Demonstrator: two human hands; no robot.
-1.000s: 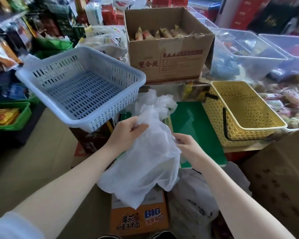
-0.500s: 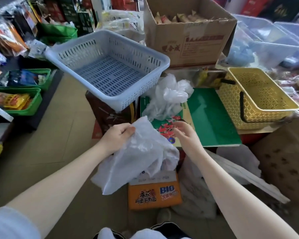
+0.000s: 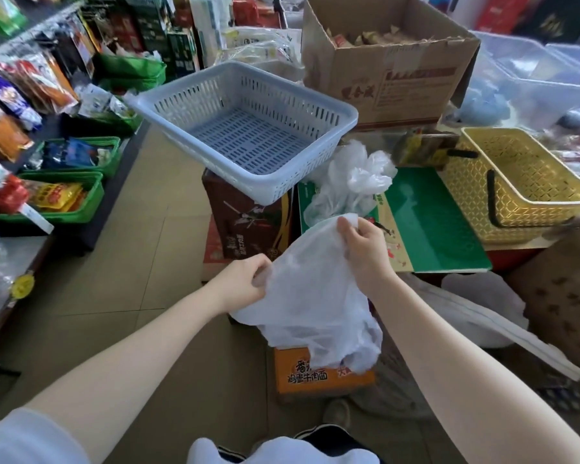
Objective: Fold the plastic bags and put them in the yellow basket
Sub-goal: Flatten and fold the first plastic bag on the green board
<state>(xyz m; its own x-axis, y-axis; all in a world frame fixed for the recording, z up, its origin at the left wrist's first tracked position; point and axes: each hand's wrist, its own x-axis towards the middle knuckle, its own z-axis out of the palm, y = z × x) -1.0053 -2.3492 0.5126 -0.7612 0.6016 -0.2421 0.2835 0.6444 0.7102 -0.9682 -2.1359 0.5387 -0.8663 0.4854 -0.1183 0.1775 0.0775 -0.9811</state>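
The grey slotted basket (image 3: 245, 128) sits tilted on a brown carton; the yellow basket (image 3: 516, 182) stands to the right, apparently empty, beside a green board (image 3: 429, 222). Between them lies a loose heap of plastic bags (image 3: 352, 182). One white plastic bag (image 3: 315, 296) hangs in the air — the left hand (image 3: 238, 286) pinches its left edge, the right hand (image 3: 365, 249) pinches its top edge. It looks light, limp and slippery — best taken at the corners and pulled flat before folding.
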